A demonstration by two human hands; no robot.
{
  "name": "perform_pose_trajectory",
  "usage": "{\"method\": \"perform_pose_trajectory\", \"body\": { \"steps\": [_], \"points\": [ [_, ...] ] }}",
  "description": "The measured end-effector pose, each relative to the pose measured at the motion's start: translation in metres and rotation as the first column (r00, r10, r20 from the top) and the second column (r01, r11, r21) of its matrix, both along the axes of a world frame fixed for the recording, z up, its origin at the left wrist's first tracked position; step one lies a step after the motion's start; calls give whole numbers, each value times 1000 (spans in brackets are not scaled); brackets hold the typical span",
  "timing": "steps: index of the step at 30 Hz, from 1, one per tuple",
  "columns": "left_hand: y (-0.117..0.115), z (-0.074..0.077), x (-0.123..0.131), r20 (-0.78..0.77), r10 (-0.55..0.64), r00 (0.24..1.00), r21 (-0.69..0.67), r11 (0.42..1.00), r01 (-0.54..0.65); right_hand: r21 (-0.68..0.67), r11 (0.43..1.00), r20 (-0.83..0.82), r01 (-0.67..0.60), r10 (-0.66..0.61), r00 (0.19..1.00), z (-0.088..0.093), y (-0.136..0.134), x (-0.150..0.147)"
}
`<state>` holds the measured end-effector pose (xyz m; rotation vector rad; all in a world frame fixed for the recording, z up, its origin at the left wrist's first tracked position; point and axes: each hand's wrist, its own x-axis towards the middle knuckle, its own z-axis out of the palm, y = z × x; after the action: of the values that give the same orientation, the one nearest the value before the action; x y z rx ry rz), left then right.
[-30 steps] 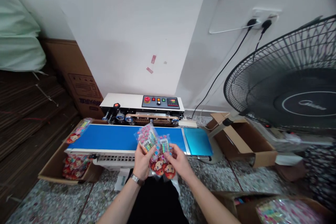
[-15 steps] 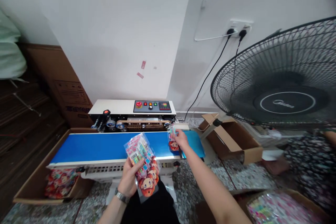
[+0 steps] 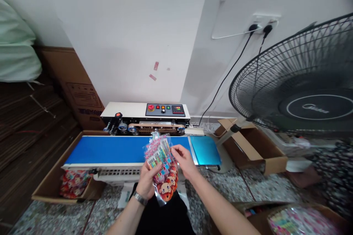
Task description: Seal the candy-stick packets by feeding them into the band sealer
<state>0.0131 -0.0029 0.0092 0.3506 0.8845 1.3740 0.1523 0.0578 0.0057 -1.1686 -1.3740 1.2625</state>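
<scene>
My left hand (image 3: pixel 147 181) grips a fanned stack of printed plastic packets (image 3: pixel 165 187) with cartoon faces and red hair, the thumb across the front. My right hand (image 3: pixel 184 159) is closed in a pinch at the upper right edge of the top packet in that stack. Just behind the stack, another packet (image 3: pixel 154 134) is partly visible at the sealing band, mostly hidden. Both hands are over the front edge of the blue conveyor belt (image 3: pixel 110 150) of a band sealer (image 3: pixel 125 109).
A cardboard box (image 3: pixel 41 192) holding packets stands below the belt's left end. Another box with packets (image 3: pixel 300 222) is at the lower right. A floor fan (image 3: pixel 292 80) stands on the right, beside an open carton (image 3: pixel 245 147). Power cords (image 3: pixel 226 73) run down the wall.
My right hand has let go of a packet at the belt's right side and moved left to the stack. That packet has shifted left along the sealer. The camera view has turned slightly left.
</scene>
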Motion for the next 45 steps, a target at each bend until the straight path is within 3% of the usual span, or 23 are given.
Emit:
{"method": "perform_pose_trajectory", "body": {
  "steps": [3, 6, 10, 14, 17, 19, 22, 24, 25, 27, 30, 33, 35, 37, 40, 43, 45],
  "points": [
    [-1, -3, 0, 16, 3, 1000, -13, 1000, -3, 92, 977, 77, 194, -201, 977, -12, 12, 18],
    [-3, -5, -5, 18, -4, 1000, -39, 999, 4, 109, 915, 213, 388, -403, 890, -28, 33, 51],
    [-6, -7, -9, 12, -12, 1000, -50, 999, 12, 98, 868, 402, 487, -483, 778, -46, 58, 84],
    [-4, -8, -7, 11, -12, 1000, -42, 999, 13, 71, 905, 570, 420, -383, 727, -49, 76, 80],
    [-2, -8, -5, 16, -10, 1000, -38, 999, 10, 89, 936, 573, 340, -327, 751, -40, 77, 63],
    [-1, -7, -3, 20, -7, 1000, -31, 999, 8, 139, 960, 501, 242, -279, 819, -30, 66, 49],
    [1, -5, 0, 25, -3, 1000, -20, 1000, 3, 75, 997, 270, 3, -23, 963, -13, 37, 28],
    [2, -3, 4, 30, -3, 1000, -14, 1000, 4, 13, 992, 140, -124, 121, 983, -5, 17, 16],
    [2, -2, 5, 33, -6, 999, -12, 1000, 7, 13, 991, 112, -135, 132, 985, -3, 10, 13],
    [3, -2, 7, 43, -5, 999, -10, 1000, 5, 65, 997, 114, -48, 40, 993, -5, 4, 13],
    [2, -2, 5, 48, 8, 999, -33, 999, -6, 134, 970, 170, 201, -222, 960, -16, 16, 34],
    [0, -4, 1, 41, 15, 999, -63, 998, -12, 133, 910, 344, 393, -415, 843, -30, 40, 70],
    [-2, -5, -1, 44, 18, 999, -69, 998, -15, 125, 883, 499, 453, -450, 740, -37, 56, 89],
    [-2, -6, -2, 43, 23, 999, -77, 997, -19, 127, 883, 626, 451, -424, 655, -39, 69, 95],
    [-2, -7, -2, 34, 27, 999, -91, 996, -24, 107, 921, 705, 374, -336, 625, -35, 83, 85],
    [-1, -5, -1, 38, 33, 999, -90, 996, -30, 135, 946, 664, 294, -306, 682, -23, 81, 63],
    [-1, -3, 0, 46, 31, 998, -76, 997, -27, 152, 967, 533, 202, -252, 807, -14, 68, 47]
  ]
}}
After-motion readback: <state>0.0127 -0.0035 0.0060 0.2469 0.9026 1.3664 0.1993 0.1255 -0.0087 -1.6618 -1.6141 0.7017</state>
